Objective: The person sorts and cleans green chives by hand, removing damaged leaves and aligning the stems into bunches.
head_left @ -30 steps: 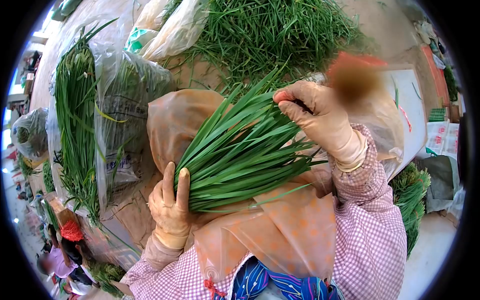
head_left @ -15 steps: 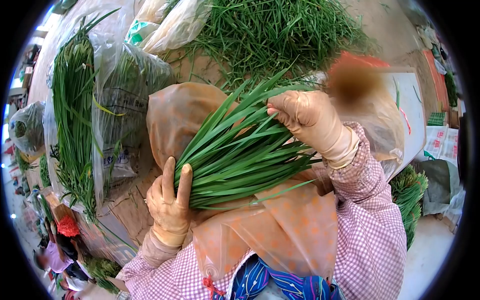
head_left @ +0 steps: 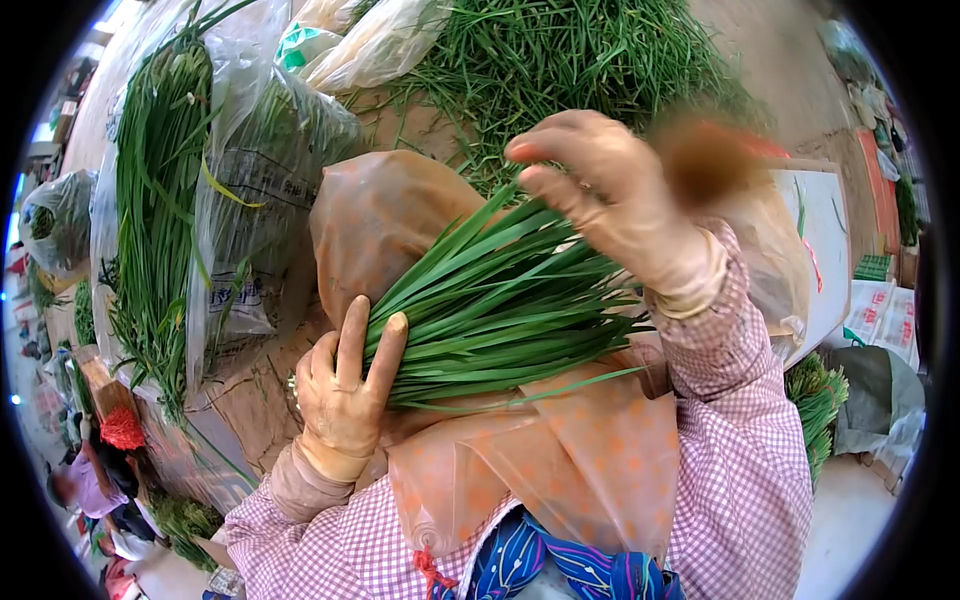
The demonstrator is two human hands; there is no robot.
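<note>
A bunch of garlic chives (head_left: 510, 320) lies across my lap, its long flat green leaves fanning out to the right. My left hand (head_left: 343, 385), in a tan glove, grips the bunch near its stem ends, with two fingers stretched along its near side. Pale stem tips show just left of that hand. Above the leaves, my right hand (head_left: 615, 205) is raised, gloved and slightly blurred. Its thumb and fingers are apart with nothing visible between them. An orange-spotted plastic apron (head_left: 540, 450) covers my lap under the bunch.
A large heap of loose chives (head_left: 590, 60) lies ahead. To the left, long chives (head_left: 160, 200) stick out of clear plastic bags (head_left: 255, 210). A white board (head_left: 825, 240) and a clear bag (head_left: 775, 280) lie right. Another person (head_left: 95, 480) is at far left.
My right hand has opened from a pinch on the leaf tips and lifted up and left. The upper leaves have dropped back. My left hand keeps its hold on the bunch.
</note>
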